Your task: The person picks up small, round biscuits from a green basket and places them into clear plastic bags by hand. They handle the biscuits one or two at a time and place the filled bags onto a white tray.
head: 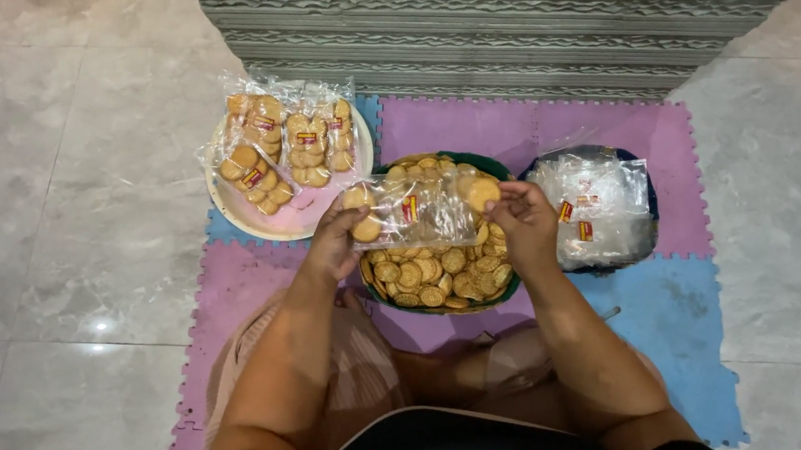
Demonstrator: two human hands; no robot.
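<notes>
A clear plastic bag [417,214] with a small red and yellow label hangs stretched between my two hands over a green bowl [504,300] full of round golden biscuits [435,273]. My left hand [336,237] pinches the bag's left end, where two biscuits sit inside. My right hand [524,226] grips the right end and holds one biscuit [483,193] at the bag's mouth.
A white plate [232,211] at the left carries three filled biscuit bags [286,140]. A dark bowl [645,181] at the right holds a heap of empty clear bags [597,206]. All sit on pink and blue foam mats [685,320] over marble floor; steps lie beyond.
</notes>
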